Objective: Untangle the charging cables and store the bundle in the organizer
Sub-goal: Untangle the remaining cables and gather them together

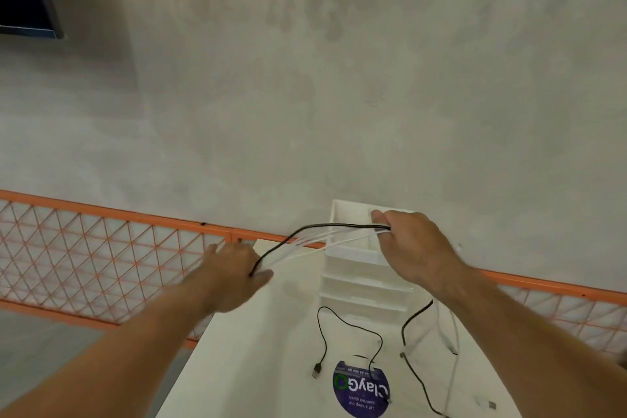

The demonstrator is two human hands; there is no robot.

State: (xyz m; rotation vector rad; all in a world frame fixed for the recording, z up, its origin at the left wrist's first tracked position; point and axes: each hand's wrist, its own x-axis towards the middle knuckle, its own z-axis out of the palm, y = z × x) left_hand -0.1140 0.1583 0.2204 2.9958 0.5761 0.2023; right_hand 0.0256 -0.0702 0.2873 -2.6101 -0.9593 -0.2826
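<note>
A bundle of black and white charging cables [315, 237] is stretched in the air between my two hands. My left hand [234, 270] grips one end, left of the white table. My right hand [410, 244] pinches the other end above the white organizer [359, 278], a box with several compartments at the table's far end. Loose tails of the bundle hang below my right wrist. A separate black cable [346, 332] with a USB plug lies on the table in front of the organizer.
The white table [258, 349] carries a round purple sticker [359, 390] near its front edge and a small white connector [485, 403] at the right. An orange mesh fence [101, 248] runs behind the table, against a grey concrete wall.
</note>
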